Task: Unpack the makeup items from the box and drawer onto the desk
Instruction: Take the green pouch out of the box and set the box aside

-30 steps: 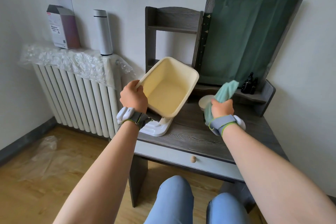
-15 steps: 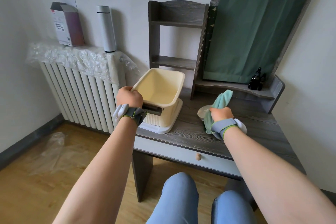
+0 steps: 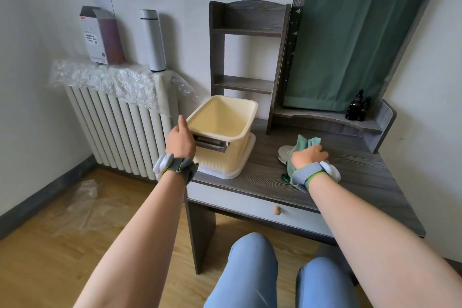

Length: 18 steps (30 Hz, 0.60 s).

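Note:
An empty cream plastic box [image 3: 225,127] stands upright on its white lid [image 3: 240,170] at the left end of the dark wood desk [image 3: 350,182]. My left hand [image 3: 180,140] hovers beside the box's near left corner, fingers relaxed, holding nothing. My right hand [image 3: 308,156] grips a crumpled green cloth [image 3: 303,142] and holds it down on the desk, next to a small round beige case [image 3: 283,152]. The desk drawer [image 3: 250,204] with a round wooden knob [image 3: 276,210] is closed. Two dark dropper bottles [image 3: 357,107] stand on the low shelf.
A shelf unit [image 3: 246,57] and a mirror frame draped in green fabric [image 3: 350,40] stand at the back of the desk. Left of the desk, a radiator [image 3: 120,122] carries bubble wrap, an open carton [image 3: 101,35] and a white flask [image 3: 153,41]. My knees are under the desk front.
The tilted box has been set down upright on its lid and my left hand has let go of it. My right hand lowered the cloth onto the desk.

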### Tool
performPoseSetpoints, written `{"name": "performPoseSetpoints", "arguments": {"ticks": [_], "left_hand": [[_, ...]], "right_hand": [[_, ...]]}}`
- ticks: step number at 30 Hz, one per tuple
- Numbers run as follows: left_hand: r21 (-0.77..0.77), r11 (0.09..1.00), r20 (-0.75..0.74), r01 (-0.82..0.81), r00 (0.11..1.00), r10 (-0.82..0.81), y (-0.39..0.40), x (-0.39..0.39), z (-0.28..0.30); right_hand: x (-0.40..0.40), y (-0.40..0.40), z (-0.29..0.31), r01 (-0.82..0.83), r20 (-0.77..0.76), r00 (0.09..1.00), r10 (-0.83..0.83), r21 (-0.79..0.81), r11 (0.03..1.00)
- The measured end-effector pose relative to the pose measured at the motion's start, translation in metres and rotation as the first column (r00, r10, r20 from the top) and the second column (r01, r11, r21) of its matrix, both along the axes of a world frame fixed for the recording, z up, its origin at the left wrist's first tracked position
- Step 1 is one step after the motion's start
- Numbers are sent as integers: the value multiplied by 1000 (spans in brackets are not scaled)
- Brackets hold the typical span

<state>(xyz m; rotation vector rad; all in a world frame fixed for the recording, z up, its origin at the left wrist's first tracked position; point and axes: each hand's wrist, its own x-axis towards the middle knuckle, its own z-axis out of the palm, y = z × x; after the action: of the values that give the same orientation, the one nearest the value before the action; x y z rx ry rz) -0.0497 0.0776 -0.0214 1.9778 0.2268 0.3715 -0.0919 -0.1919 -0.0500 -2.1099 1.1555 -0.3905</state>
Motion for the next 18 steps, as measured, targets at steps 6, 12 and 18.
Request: {"name": "performPoseSetpoints", "arguments": {"ticks": [6, 12, 18], "left_hand": [[-58, 998, -97, 31, 995, -36, -5, -19, -20], [-152, 988, -125, -28, 992, 9, -14, -14, -24], [-48, 994, -135, 93, 986, -99, -28, 0, -21]], "right_hand": [[2, 34, 7, -177, 197, 946, 257, -351, 920], [9, 104, 17, -635, 621, 682, 387, 239, 735], [24, 118, 16, -599, 702, 685, 195, 390, 699]]}}
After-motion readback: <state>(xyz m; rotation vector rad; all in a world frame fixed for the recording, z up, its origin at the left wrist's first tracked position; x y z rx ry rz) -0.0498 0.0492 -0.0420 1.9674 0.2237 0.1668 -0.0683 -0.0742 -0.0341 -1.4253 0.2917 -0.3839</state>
